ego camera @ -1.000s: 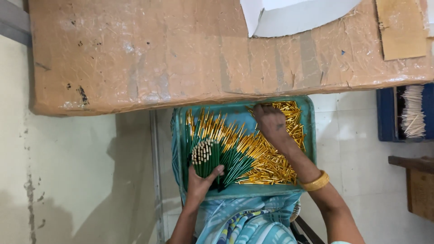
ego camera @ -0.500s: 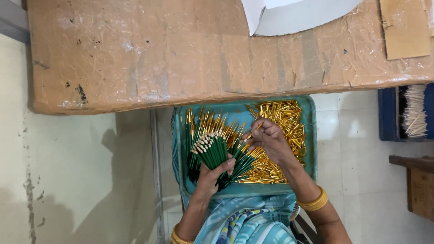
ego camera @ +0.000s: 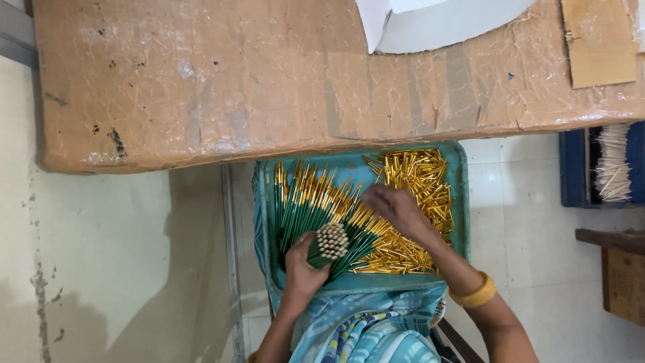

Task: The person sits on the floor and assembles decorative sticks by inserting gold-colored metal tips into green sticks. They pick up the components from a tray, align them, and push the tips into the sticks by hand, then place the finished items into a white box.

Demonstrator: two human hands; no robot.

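Under the tape-patched brown cardboard tabletop (ego camera: 269, 81), a teal plastic tray (ego camera: 460, 202) on the person's lap holds many thin green sticks with gold metal caps (ego camera: 302, 202) and a large loose heap of gold caps (ego camera: 416, 181), so much looks left to do. The left hand (ego camera: 302, 269) is clamped round an upright bundle of green sticks with bare pale ends (ego camera: 331, 240); the right hand (ego camera: 396, 208) rests curled on the heap, its grip hidden.

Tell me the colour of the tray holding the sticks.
Teal green plastic tray, seen in the head view, holding green-handled sticks with gold tips.
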